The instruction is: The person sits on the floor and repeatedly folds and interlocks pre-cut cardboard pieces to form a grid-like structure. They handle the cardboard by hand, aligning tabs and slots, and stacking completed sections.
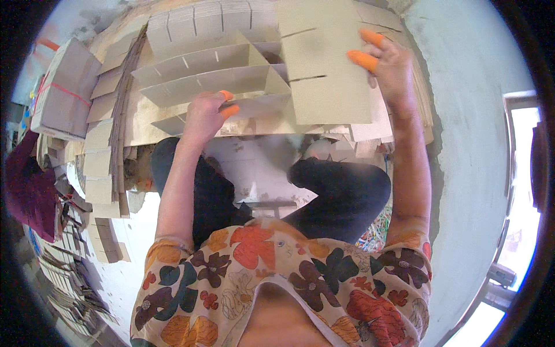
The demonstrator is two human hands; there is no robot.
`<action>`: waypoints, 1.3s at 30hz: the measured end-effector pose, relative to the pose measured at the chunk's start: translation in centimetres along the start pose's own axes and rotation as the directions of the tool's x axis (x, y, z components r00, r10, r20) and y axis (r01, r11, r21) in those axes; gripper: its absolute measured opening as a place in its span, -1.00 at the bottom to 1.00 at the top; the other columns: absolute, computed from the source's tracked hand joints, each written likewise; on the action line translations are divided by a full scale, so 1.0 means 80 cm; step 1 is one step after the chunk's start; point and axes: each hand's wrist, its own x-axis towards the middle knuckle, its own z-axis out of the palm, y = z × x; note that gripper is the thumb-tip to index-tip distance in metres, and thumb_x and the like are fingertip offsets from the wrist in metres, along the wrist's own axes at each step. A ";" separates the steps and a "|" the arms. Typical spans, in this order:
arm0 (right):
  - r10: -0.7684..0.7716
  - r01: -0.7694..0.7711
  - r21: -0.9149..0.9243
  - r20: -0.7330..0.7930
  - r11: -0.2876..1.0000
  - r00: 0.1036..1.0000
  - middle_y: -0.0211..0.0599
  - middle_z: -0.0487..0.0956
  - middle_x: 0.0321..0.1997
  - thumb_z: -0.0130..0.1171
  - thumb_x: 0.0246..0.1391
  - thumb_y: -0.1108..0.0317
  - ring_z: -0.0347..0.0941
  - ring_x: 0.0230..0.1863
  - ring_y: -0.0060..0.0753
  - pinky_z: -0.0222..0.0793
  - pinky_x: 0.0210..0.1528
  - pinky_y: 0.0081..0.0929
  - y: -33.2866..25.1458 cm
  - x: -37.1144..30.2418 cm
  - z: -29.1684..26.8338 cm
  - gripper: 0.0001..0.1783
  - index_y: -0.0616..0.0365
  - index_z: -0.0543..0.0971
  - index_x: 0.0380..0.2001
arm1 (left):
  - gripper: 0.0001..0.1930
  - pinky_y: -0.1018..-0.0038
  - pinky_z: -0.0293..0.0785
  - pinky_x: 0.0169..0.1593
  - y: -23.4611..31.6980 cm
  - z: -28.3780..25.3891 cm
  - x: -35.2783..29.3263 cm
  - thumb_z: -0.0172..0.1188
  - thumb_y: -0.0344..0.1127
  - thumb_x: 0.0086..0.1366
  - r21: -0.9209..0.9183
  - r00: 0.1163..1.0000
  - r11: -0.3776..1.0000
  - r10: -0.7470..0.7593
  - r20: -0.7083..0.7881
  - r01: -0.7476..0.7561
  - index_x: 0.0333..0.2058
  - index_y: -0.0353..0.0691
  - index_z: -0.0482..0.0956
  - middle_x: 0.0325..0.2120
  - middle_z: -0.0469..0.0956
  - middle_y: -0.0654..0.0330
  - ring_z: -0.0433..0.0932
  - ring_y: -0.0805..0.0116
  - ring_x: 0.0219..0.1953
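Observation:
Orange finger covers sit on the fingertips of both my hands. My left hand [205, 117] pinches the top edge of the nearest cardboard divider strip [254, 107], part of a partly interlocked divider whose long strips stand on edge. Its other long strips [202, 84] lie just behind, joined to cross pieces at their right end. My right hand [394, 69] is over the right edge of flat slotted cardboard sheets [329, 95], its covered fingers spread apart on or just above the top sheet. Whether they touch it I cannot tell.
A row of slotted cardboard pieces [202, 26] stands along the back of the table. Overlapping cardboard sheets [99, 156] line the left side, beside a strapped cardboard bundle [65, 89]. A person in a dark red sleeve [32, 191] is at far left. A pale wall [468, 144] rises at right.

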 end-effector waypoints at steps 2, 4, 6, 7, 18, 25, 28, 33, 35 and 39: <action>-0.136 0.136 -0.013 0.009 0.991 0.991 -0.36 0.55 -0.42 0.24 -0.14 0.42 0.40 -0.45 -0.58 0.35 -0.40 -0.53 -0.013 0.006 0.043 -0.62 0.16 0.57 -0.15 | -0.81 0.36 0.44 -0.36 -0.015 0.012 -0.002 0.30 -0.35 -0.04 -0.056 1.000 0.998 0.015 0.023 -0.014 -0.39 -0.25 0.60 -0.49 0.56 0.06 0.52 0.13 -0.44; -0.411 0.413 0.055 -0.041 0.909 0.911 -0.34 0.54 -0.45 0.25 -0.18 0.43 0.40 -0.50 -0.55 0.35 -0.43 -0.52 -0.003 0.015 0.082 -0.61 0.17 0.57 -0.16 | -0.85 0.34 0.43 -0.37 -0.010 0.012 -0.002 0.28 -0.39 -0.04 -0.065 1.000 0.998 0.004 0.005 -0.004 -0.42 -0.23 0.60 -0.52 0.55 0.06 0.51 0.14 -0.46; -0.395 0.395 0.007 0.028 0.919 0.918 -0.22 0.54 -0.48 0.25 -0.19 0.41 0.43 -0.54 -0.41 0.35 -0.43 -0.49 -0.016 0.017 0.103 -0.59 0.19 0.55 -0.16 | -0.87 0.33 0.42 -0.38 -0.013 0.015 -0.005 0.26 -0.40 -0.04 -0.070 1.000 0.997 0.018 -0.026 -0.019 -0.43 -0.22 0.60 -0.54 0.54 0.07 0.51 0.15 -0.48; -0.386 0.387 -0.018 0.062 0.922 0.921 -0.17 0.54 -0.49 0.25 -0.19 0.41 0.44 -0.56 -0.34 0.35 -0.43 -0.47 -0.021 0.017 0.111 -0.59 0.20 0.54 -0.16 | -0.87 0.33 0.41 -0.39 -0.019 0.021 -0.006 0.26 -0.41 -0.04 -0.071 0.998 0.997 0.036 -0.048 -0.040 -0.44 -0.22 0.60 -0.55 0.53 0.07 0.51 0.15 -0.48; -0.498 0.542 -0.184 0.238 0.820 0.834 0.06 0.54 -0.36 0.20 -0.17 0.41 0.48 -0.36 0.06 0.38 -0.29 -0.23 -0.018 0.044 0.151 -0.78 0.32 0.51 -0.41 | -0.88 0.26 0.36 -0.43 -0.011 0.017 0.000 0.26 -0.35 -0.05 -0.038 0.997 0.998 0.052 -0.059 -0.055 -0.48 -0.21 0.56 -0.66 0.42 0.06 0.45 0.09 -0.53; -0.430 0.546 -0.272 0.385 0.793 0.817 0.04 0.54 -0.41 0.17 -0.17 0.43 0.49 -0.27 0.07 0.39 -0.20 -0.17 -0.015 0.053 0.182 -0.79 0.26 0.53 -0.39 | -0.85 0.26 0.36 -0.43 -0.019 0.026 0.004 0.27 -0.33 -0.05 -0.053 0.993 0.995 0.074 -0.094 -0.079 -0.47 -0.22 0.57 -0.63 0.45 0.06 0.46 0.07 -0.52; -0.470 0.614 -0.304 0.430 0.728 0.770 0.06 0.54 -0.41 0.14 -0.12 0.39 0.50 -0.29 0.07 0.40 -0.22 -0.14 0.008 0.055 0.209 -0.81 0.25 0.54 -0.39 | -0.85 0.26 0.37 -0.43 -0.021 0.030 0.007 0.28 -0.33 -0.06 -0.054 0.994 0.996 0.066 -0.090 -0.071 -0.47 -0.22 0.57 -0.61 0.46 0.07 0.47 0.07 -0.50; -0.298 0.551 -0.447 0.518 0.705 0.802 0.03 0.55 -0.42 0.10 -0.10 0.36 0.52 -0.30 0.02 0.41 -0.27 -0.11 0.021 0.027 0.235 -0.82 0.24 0.55 -0.41 | -0.86 0.26 0.38 -0.40 -0.020 0.030 0.009 0.27 -0.32 -0.04 -0.035 0.998 0.999 0.039 -0.058 -0.041 -0.46 -0.19 0.58 -0.60 0.47 0.07 0.48 0.08 -0.48; -0.227 0.546 -0.509 0.559 0.666 0.797 0.00 0.56 -0.43 0.11 -0.10 0.35 0.53 -0.30 0.00 0.42 -0.28 -0.12 0.007 0.020 0.230 -0.81 0.23 0.55 -0.42 | -0.87 0.26 0.38 -0.39 -0.021 0.032 0.010 0.26 -0.32 -0.03 -0.034 0.998 0.999 0.034 -0.055 -0.036 -0.46 -0.18 0.58 -0.60 0.48 0.08 0.48 0.08 -0.48; -0.077 0.629 -0.561 0.710 0.538 0.700 -0.05 0.57 -0.42 0.11 -0.10 0.30 0.54 -0.30 -0.05 0.42 -0.30 -0.14 0.000 0.008 0.224 -0.78 0.24 0.55 -0.43 | -0.87 0.27 0.39 -0.38 -0.019 0.030 0.012 0.25 -0.32 -0.02 0.029 0.999 0.999 0.035 -0.033 -0.034 -0.44 -0.15 0.58 -0.59 0.49 0.09 0.49 0.09 -0.46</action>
